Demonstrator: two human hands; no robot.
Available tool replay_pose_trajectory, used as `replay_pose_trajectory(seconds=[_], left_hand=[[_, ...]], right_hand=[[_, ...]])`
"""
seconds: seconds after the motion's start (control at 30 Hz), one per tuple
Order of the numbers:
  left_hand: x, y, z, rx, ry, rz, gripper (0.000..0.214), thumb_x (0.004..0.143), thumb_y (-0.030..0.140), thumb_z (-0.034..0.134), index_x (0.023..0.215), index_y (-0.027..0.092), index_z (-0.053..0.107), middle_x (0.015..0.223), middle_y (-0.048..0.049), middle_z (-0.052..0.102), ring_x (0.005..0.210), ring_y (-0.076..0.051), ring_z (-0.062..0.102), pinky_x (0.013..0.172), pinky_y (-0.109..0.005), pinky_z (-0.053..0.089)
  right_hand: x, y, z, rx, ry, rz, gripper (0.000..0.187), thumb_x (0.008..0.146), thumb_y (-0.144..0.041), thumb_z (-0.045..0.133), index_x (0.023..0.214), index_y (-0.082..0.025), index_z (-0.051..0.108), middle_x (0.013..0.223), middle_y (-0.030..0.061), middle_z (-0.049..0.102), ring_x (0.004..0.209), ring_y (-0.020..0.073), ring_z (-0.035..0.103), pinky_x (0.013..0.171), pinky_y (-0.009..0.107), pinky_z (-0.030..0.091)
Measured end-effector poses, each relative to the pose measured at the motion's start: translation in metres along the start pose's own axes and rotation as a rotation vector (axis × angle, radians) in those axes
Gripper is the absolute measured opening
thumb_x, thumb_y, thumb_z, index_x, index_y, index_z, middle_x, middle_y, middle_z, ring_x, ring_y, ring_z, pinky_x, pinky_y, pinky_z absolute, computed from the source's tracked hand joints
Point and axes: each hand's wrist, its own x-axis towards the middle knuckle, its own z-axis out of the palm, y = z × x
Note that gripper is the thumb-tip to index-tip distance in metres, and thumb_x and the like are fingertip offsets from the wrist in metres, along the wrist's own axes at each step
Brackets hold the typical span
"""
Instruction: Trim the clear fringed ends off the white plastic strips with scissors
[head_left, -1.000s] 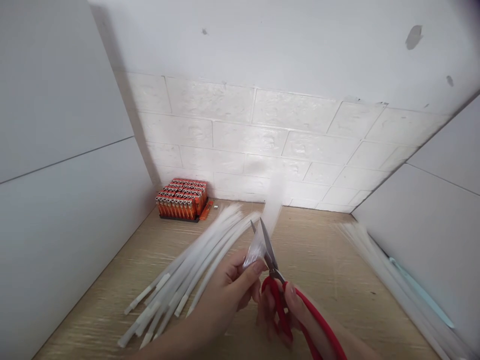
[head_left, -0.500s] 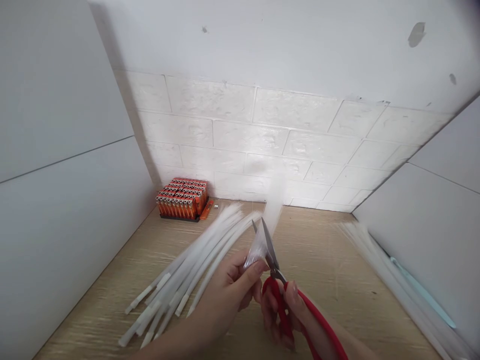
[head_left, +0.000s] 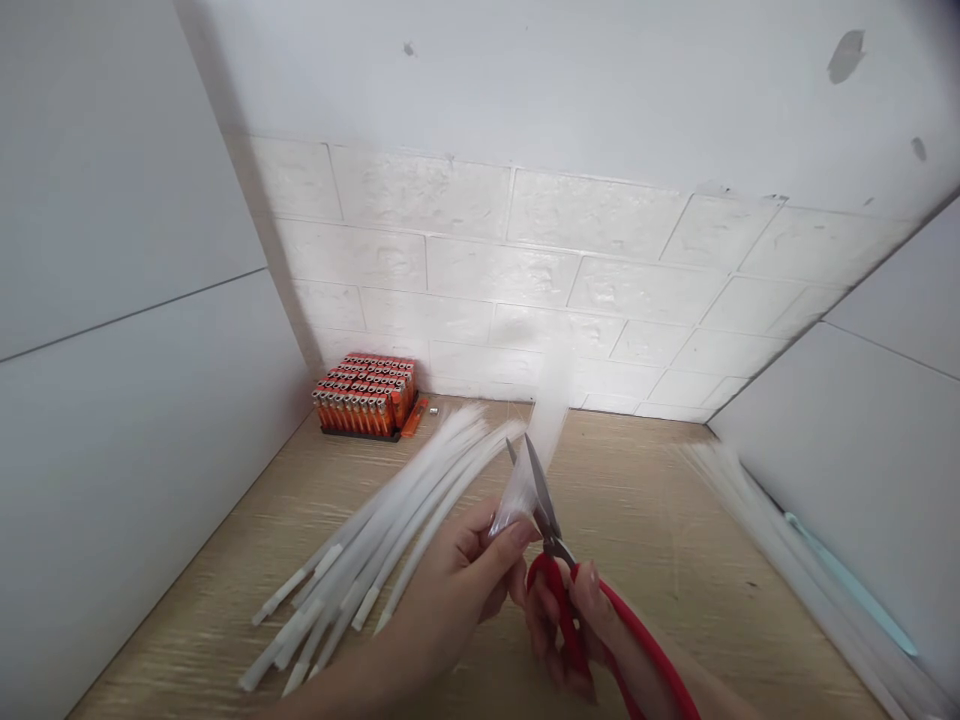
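Observation:
My left hand (head_left: 465,585) pinches the lower end of a clear plastic sleeve (head_left: 538,440) that stands upright above the table. My right hand (head_left: 574,630) grips red-handled scissors (head_left: 559,560). Their short metal blades are slightly apart and lie against the sleeve just above my left thumb. A fan of several long white tubes (head_left: 390,520) lies on the wooden table (head_left: 637,520) to the left of my hands.
A black tray packed with orange lighters (head_left: 365,396) stands at the back left corner, one loose orange lighter (head_left: 414,417) beside it. More clear sleeves (head_left: 765,530) lie along the right wall. White panels close both sides, a white brick wall the back.
Both hands and the scissors have shifted slightly right and down in view; the grip on the sleeve and the scissors is the same.

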Motion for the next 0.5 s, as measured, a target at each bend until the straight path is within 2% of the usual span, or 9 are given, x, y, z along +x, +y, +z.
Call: replay_pose_trajectory(seconds=[0.5], left_hand=[[-0.0007,-0.0010,-0.0002,-0.024,0.000,-0.004,0.039,0.088,0.053,0.061,0.086,0.014,0.054,0.053,0.0057,0.050,0.039,-0.001,0.024,0.039,-0.016,0.012]], right_hand=[[-0.0008,0.0003,0.0002,0.020,-0.006,0.015,0.033,0.097,-0.040,0.052,0.111,-0.011,0.059,0.098,0.0053,0.063,0.080,0.0099,0.061,0.071,0.025,0.055]])
